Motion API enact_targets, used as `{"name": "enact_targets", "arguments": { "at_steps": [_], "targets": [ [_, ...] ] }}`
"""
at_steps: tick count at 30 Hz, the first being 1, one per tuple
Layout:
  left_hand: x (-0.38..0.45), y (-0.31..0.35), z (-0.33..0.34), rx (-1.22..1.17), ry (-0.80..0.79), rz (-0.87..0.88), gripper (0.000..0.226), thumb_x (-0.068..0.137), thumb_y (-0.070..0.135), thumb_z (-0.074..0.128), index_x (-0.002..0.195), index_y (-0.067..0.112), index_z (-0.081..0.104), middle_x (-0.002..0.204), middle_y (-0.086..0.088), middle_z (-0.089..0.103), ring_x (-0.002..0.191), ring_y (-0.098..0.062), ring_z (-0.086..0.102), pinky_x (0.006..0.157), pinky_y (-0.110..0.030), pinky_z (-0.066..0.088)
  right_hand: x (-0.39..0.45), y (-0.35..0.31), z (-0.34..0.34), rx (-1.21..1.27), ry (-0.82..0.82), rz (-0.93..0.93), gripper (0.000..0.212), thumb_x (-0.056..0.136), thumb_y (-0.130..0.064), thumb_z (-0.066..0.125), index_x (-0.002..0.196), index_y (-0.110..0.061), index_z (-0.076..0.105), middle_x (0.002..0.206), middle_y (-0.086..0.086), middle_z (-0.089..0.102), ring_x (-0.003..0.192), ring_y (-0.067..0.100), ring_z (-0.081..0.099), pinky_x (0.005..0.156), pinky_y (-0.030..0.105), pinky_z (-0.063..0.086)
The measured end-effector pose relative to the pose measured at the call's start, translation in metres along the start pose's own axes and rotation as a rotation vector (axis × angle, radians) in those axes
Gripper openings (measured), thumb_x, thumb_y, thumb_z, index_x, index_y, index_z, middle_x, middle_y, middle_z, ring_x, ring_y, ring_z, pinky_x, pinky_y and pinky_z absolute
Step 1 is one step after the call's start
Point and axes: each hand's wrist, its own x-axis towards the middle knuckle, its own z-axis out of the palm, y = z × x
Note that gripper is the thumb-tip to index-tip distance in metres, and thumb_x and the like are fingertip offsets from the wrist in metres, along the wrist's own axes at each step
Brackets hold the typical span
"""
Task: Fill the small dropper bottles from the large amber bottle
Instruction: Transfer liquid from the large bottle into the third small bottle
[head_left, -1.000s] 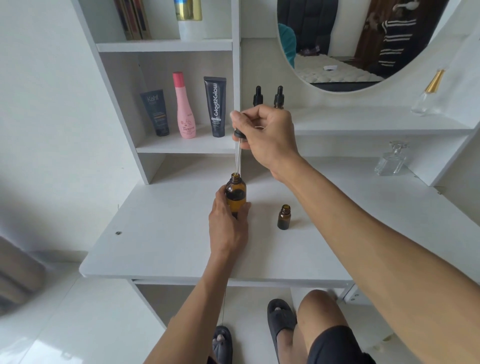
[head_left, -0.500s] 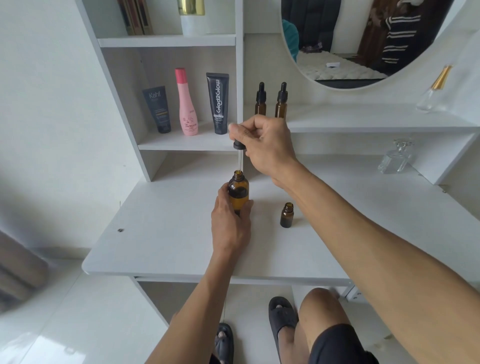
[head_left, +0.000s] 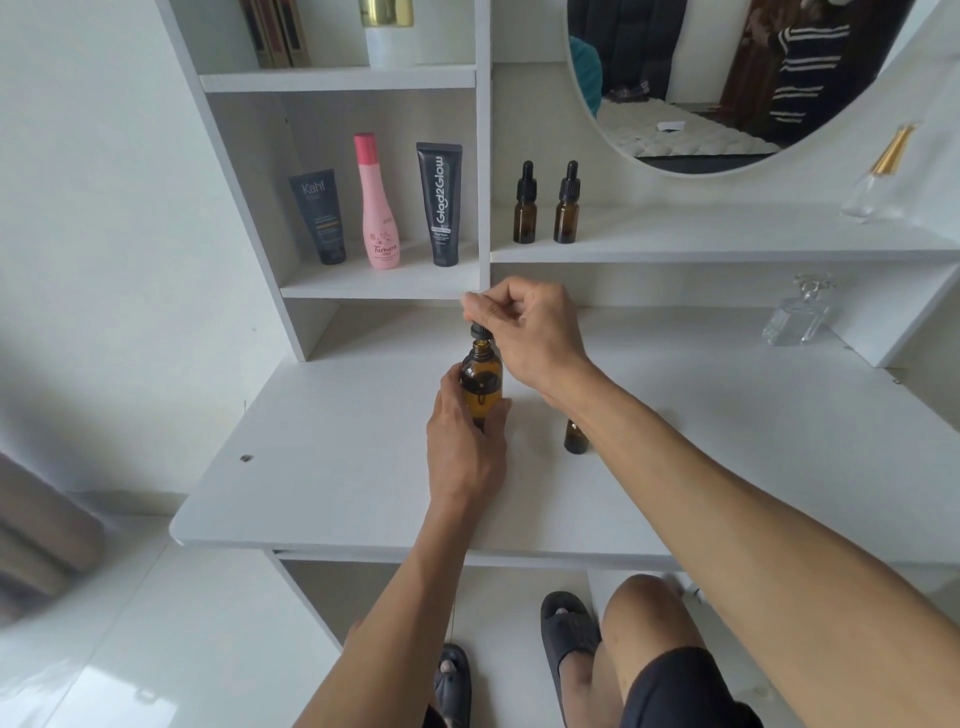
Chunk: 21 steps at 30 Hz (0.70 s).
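The large amber bottle (head_left: 482, 383) stands upright on the white desk (head_left: 332, 467), and my left hand (head_left: 467, 447) grips its lower body from the front. Directly above its mouth my right hand (head_left: 524, 332) pinches the black dropper cap (head_left: 479, 330), whose glass tube reaches down inside the bottle. A small amber bottle (head_left: 575, 436) without a cap stands on the desk to the right, partly hidden behind my right forearm. Two small capped dropper bottles (head_left: 524, 205) (head_left: 567, 205) stand side by side on the shelf above.
A dark Kahf tube (head_left: 318, 215), a pink bottle (head_left: 378, 205) and a black tube (head_left: 440, 205) stand in the left cubby. A clear glass perfume bottle (head_left: 797, 314) sits at the desk's right back. The round mirror (head_left: 727, 78) hangs above.
My right hand has come down with the dropper, so the glass tube that was mostly above the large bottle now sits inside it. My left hand has kept its hold.
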Motion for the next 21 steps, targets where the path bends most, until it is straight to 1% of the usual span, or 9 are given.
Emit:
{"name": "enact_targets", "arguments": {
  "at_steps": [5, 12, 16, 18, 21],
  "targets": [
    [0.0, 0.0, 0.0, 0.002, 0.002, 0.0, 0.045, 0.091, 0.023, 0.065, 0.132, 0.02, 0.046, 0.115, 0.001, 0.064, 0.095, -0.021, 0.063, 0.083, -0.035, 0.052, -0.003, 0.004, 0.001, -0.014, -0.007, 0.0, 0.02, 0.088, -0.029, 0.075, 0.078, -0.012, 0.072, 0.081, 0.005, 0.076, 0.08, 0.02, 0.075, 0.079, 0.045, 0.062],
    [0.0, 0.001, 0.0, 0.004, 0.005, -0.005, 0.046, 0.091, 0.023, 0.065, 0.133, 0.02, 0.045, 0.117, 0.0, 0.064, 0.097, -0.021, 0.062, 0.084, -0.035, 0.052, -0.003, 0.003, 0.0, -0.017, -0.013, -0.004, 0.021, 0.088, -0.03, 0.075, 0.081, -0.01, 0.073, 0.081, 0.005, 0.076, 0.078, 0.019, 0.075, 0.078, 0.043, 0.062],
    [0.0, 0.0, 0.0, 0.01, 0.005, -0.004, 0.047, 0.091, 0.024, 0.065, 0.133, 0.021, 0.045, 0.118, 0.0, 0.064, 0.097, -0.022, 0.063, 0.085, -0.037, 0.052, -0.001, 0.0, -0.002, 0.043, -0.016, 0.016, 0.022, 0.088, -0.029, 0.075, 0.084, -0.008, 0.073, 0.081, 0.006, 0.076, 0.074, 0.017, 0.075, 0.075, 0.04, 0.063],
    [0.0, 0.0, 0.0, 0.012, 0.01, 0.002, 0.047, 0.091, 0.025, 0.066, 0.133, 0.021, 0.045, 0.117, 0.0, 0.064, 0.095, -0.022, 0.063, 0.084, -0.036, 0.052, 0.0, -0.004, -0.004, 0.061, -0.002, 0.011, 0.022, 0.089, -0.028, 0.075, 0.085, -0.007, 0.072, 0.08, 0.008, 0.075, 0.073, 0.018, 0.075, 0.071, 0.037, 0.062],
    [0.0, -0.001, 0.0, 0.017, 0.011, 0.009, 0.048, 0.091, 0.025, 0.066, 0.134, 0.022, 0.045, 0.115, 0.001, 0.064, 0.089, -0.021, 0.063, 0.078, -0.03, 0.049, 0.002, -0.011, -0.006, 0.083, 0.022, -0.007, 0.021, 0.089, -0.026, 0.075, 0.087, -0.005, 0.071, 0.079, 0.01, 0.074, 0.073, 0.021, 0.075, 0.069, 0.034, 0.061]
  ]
}}
